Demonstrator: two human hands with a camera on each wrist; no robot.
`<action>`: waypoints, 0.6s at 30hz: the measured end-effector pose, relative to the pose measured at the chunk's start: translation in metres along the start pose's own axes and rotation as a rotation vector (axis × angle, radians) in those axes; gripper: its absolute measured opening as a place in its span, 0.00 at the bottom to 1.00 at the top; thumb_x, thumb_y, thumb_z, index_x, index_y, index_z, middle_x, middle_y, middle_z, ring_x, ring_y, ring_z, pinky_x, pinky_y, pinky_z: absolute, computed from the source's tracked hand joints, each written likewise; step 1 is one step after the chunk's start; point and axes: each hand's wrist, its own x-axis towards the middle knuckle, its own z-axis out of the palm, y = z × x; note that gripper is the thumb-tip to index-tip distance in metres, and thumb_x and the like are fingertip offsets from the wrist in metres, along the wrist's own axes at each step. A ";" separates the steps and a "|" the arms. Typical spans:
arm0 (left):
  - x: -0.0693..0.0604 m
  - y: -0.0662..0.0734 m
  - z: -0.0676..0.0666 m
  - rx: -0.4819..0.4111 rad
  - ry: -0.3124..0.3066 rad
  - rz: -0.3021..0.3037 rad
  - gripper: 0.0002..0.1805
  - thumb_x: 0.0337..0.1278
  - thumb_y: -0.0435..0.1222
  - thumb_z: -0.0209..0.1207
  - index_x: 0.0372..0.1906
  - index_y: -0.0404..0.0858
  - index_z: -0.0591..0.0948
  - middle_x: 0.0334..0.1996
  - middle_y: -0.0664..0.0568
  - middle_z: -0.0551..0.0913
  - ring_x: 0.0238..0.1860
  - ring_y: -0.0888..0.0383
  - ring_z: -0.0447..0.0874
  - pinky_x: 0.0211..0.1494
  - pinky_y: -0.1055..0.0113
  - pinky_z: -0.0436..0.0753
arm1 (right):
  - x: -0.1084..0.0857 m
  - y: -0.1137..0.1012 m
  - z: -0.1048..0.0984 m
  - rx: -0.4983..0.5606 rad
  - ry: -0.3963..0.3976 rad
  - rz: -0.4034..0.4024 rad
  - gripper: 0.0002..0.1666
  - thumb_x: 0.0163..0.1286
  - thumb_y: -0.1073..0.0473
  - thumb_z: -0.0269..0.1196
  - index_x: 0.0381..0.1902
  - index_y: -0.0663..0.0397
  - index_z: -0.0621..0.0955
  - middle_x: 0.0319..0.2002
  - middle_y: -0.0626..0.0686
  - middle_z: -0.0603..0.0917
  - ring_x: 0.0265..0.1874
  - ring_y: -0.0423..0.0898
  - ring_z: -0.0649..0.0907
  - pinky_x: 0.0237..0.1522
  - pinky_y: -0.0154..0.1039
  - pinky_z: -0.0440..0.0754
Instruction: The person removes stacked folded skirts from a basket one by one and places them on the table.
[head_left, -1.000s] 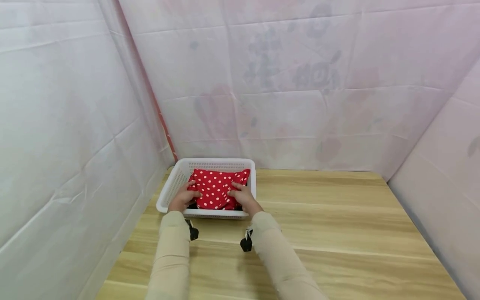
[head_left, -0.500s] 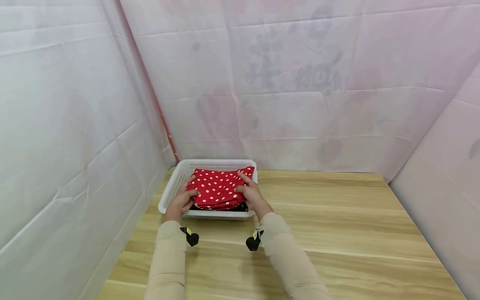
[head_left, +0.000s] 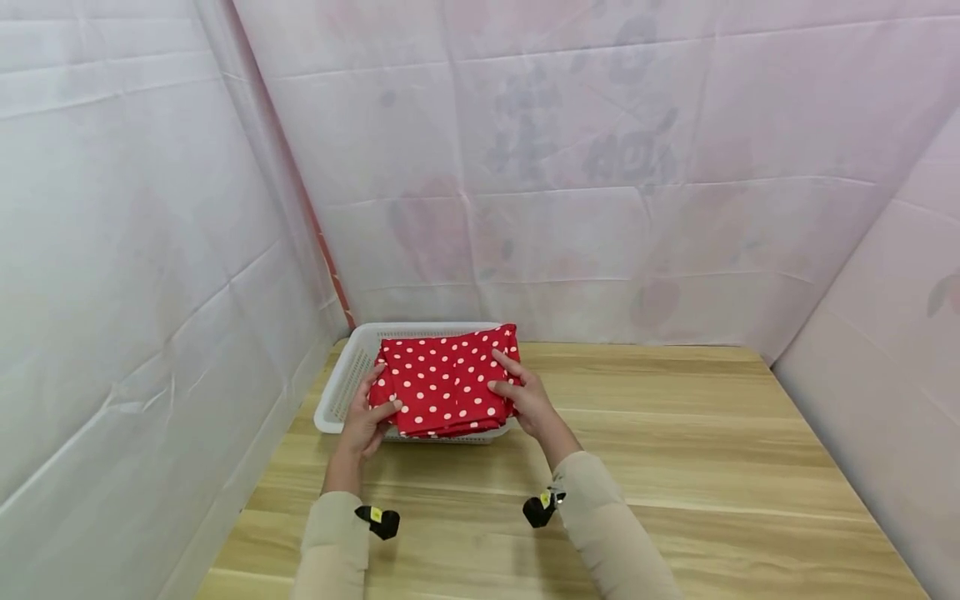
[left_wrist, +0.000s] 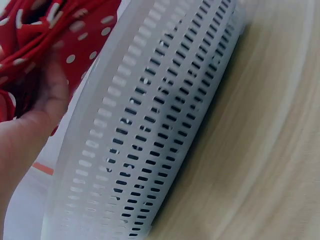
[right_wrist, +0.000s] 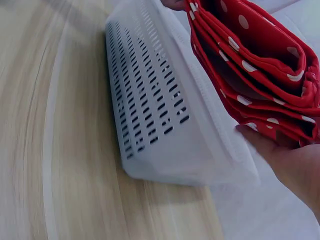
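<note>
A folded red cloth with white polka dots [head_left: 442, 379] hangs over the white plastic basket [head_left: 341, 392], held level between both hands. My left hand [head_left: 365, 417] grips its left edge, thumb on top and fingers around the side. At the right edge my right hand [head_left: 528, 400] grips it the same way, thumb and fingers spread over the top. Stacked layers of the folded cloth [right_wrist: 260, 65] show in the right wrist view, above the basket's rim. In the left wrist view the left hand [left_wrist: 37, 117] holds bunched folds beside the slotted basket wall [left_wrist: 145, 120].
The basket stands at the back left of a wooden table [head_left: 675, 450], near the white sheet wall [head_left: 165, 275]. Another printed sheet [head_left: 562, 208] hangs behind the table. Small black devices are strapped at both wrists.
The cloth has risen out of the basket and come toward me, covering the basket's front and right rim. Both hands moved back with it, and a dark item seen under it earlier is now hidden.
</note>
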 end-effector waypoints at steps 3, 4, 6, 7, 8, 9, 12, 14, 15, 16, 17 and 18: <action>-0.007 -0.002 0.006 0.036 0.031 0.021 0.41 0.51 0.17 0.56 0.69 0.46 0.59 0.63 0.46 0.59 0.56 0.48 0.70 0.44 0.54 0.80 | -0.003 0.000 -0.003 -0.068 0.018 -0.044 0.33 0.61 0.69 0.62 0.63 0.43 0.73 0.62 0.58 0.65 0.51 0.56 0.76 0.41 0.47 0.80; -0.008 -0.002 0.007 0.043 0.038 0.033 0.41 0.51 0.17 0.56 0.69 0.46 0.60 0.63 0.46 0.59 0.56 0.48 0.69 0.44 0.54 0.79 | -0.004 0.000 -0.003 -0.085 0.025 -0.055 0.33 0.60 0.68 0.63 0.63 0.43 0.74 0.61 0.57 0.66 0.50 0.56 0.77 0.40 0.47 0.81; -0.009 -0.001 0.009 0.062 0.056 0.055 0.40 0.50 0.17 0.57 0.68 0.46 0.61 0.63 0.46 0.59 0.58 0.47 0.67 0.45 0.55 0.79 | -0.004 -0.001 -0.004 -0.108 0.031 -0.082 0.32 0.59 0.69 0.64 0.62 0.44 0.74 0.61 0.58 0.67 0.50 0.55 0.76 0.41 0.46 0.81; -0.010 -0.001 0.010 0.073 0.064 0.066 0.40 0.50 0.18 0.57 0.67 0.46 0.61 0.63 0.46 0.59 0.59 0.47 0.66 0.46 0.56 0.79 | -0.004 -0.001 -0.004 -0.116 0.032 -0.092 0.32 0.59 0.69 0.63 0.62 0.45 0.74 0.61 0.57 0.67 0.51 0.55 0.76 0.41 0.46 0.80; -0.011 -0.001 0.011 0.083 0.072 0.076 0.40 0.50 0.18 0.58 0.67 0.45 0.61 0.63 0.47 0.59 0.59 0.47 0.65 0.46 0.57 0.79 | -0.004 -0.001 -0.005 -0.115 0.029 -0.102 0.32 0.60 0.70 0.63 0.62 0.46 0.74 0.61 0.58 0.67 0.52 0.55 0.75 0.42 0.46 0.80; -0.011 -0.001 0.012 0.092 0.078 0.086 0.39 0.50 0.18 0.58 0.67 0.45 0.61 0.63 0.47 0.59 0.59 0.47 0.64 0.47 0.58 0.79 | -0.004 -0.001 -0.005 -0.116 0.028 -0.112 0.32 0.60 0.70 0.62 0.63 0.47 0.73 0.62 0.58 0.66 0.52 0.56 0.74 0.42 0.47 0.80; -0.015 -0.001 0.016 0.098 0.106 0.093 0.39 0.50 0.19 0.58 0.67 0.43 0.61 0.63 0.48 0.58 0.60 0.48 0.63 0.48 0.59 0.79 | -0.008 -0.001 -0.006 -0.115 0.040 -0.106 0.32 0.60 0.71 0.61 0.63 0.48 0.73 0.62 0.58 0.65 0.54 0.58 0.73 0.43 0.47 0.80; -0.019 -0.002 0.019 0.061 0.127 0.096 0.38 0.51 0.19 0.58 0.67 0.42 0.61 0.63 0.49 0.58 0.59 0.49 0.63 0.48 0.60 0.79 | -0.012 -0.001 -0.007 -0.109 0.059 -0.093 0.33 0.60 0.71 0.61 0.63 0.47 0.73 0.63 0.58 0.64 0.55 0.57 0.72 0.43 0.47 0.80; -0.021 -0.003 0.021 0.036 0.136 0.103 0.37 0.52 0.19 0.58 0.67 0.41 0.61 0.63 0.49 0.58 0.59 0.50 0.64 0.48 0.60 0.79 | -0.015 -0.001 -0.008 -0.101 0.069 -0.090 0.33 0.60 0.71 0.61 0.63 0.47 0.73 0.63 0.57 0.64 0.55 0.57 0.71 0.43 0.47 0.80; -0.023 -0.003 0.024 -0.007 0.141 0.115 0.35 0.53 0.19 0.56 0.66 0.41 0.61 0.63 0.48 0.59 0.59 0.50 0.64 0.48 0.60 0.78 | -0.017 -0.002 -0.009 -0.085 0.077 -0.088 0.33 0.60 0.72 0.61 0.63 0.46 0.73 0.63 0.57 0.64 0.56 0.57 0.71 0.43 0.46 0.79; -0.025 -0.003 0.026 -0.057 0.137 0.132 0.34 0.55 0.20 0.55 0.66 0.39 0.61 0.63 0.47 0.59 0.59 0.50 0.64 0.49 0.60 0.78 | -0.019 -0.003 -0.010 -0.070 0.083 -0.093 0.33 0.60 0.72 0.61 0.63 0.46 0.73 0.63 0.56 0.64 0.56 0.56 0.70 0.44 0.46 0.79; -0.027 -0.004 0.029 -0.107 0.125 0.150 0.32 0.57 0.20 0.53 0.66 0.38 0.60 0.63 0.47 0.59 0.59 0.49 0.65 0.49 0.60 0.77 | -0.021 -0.004 -0.012 -0.057 0.087 -0.100 0.33 0.60 0.72 0.60 0.63 0.46 0.73 0.63 0.56 0.64 0.56 0.56 0.70 0.44 0.46 0.79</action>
